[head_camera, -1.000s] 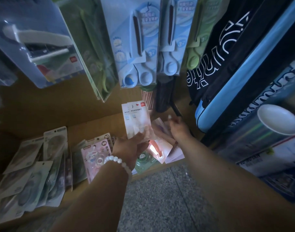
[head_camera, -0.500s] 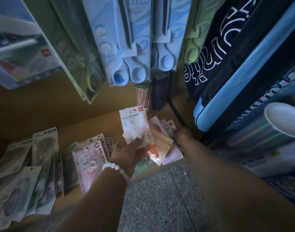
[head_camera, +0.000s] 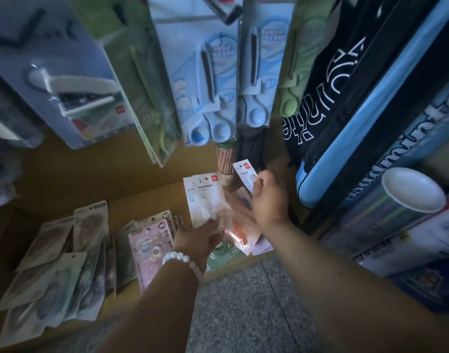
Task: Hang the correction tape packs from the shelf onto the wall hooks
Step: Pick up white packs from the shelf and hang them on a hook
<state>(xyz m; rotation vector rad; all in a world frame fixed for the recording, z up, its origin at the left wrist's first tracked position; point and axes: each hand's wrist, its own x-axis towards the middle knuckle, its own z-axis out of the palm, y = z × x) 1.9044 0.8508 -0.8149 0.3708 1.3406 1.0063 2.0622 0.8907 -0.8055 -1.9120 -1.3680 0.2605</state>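
White card, soft and thin, is what I am working with here: my left hand (head_camera: 201,239), the one with the bead bracelet (head_camera: 184,261), is gripping a small fan of white packs (head_camera: 205,197) by their lower edge, fingers curled round them, held upright above the shelf (head_camera: 152,200). I am counting at least 2 headers in that fan. My right hand (head_camera: 269,200) is pinching 1 more white pack (head_camera: 245,173) between thumb and fingertips, holding it just above the loose pile (head_camera: 240,225) of pink and orange packs at the shelf's right end. More packs, the grey-green spread (head_camera: 55,258) and the pink pack (head_camera: 152,247) marked 30, are lying flat further left on the shelf.

As I am judging it, I am gathering matching packs before hanging, and none of these is on a hook yet. To do this well I should be bringing the single pack flat against the back of the fan so that the punched holes line up, then squaring the top edges with my thumb. Pinching low is leaving the headers free, which is what a hook needs. The light is dim and the hanging scissors packs (head_camera: 208,80) are crowding the space overhead, so I am planning to lift slowly and keep the stack clear of them. I cannot tell from here which hook is free.
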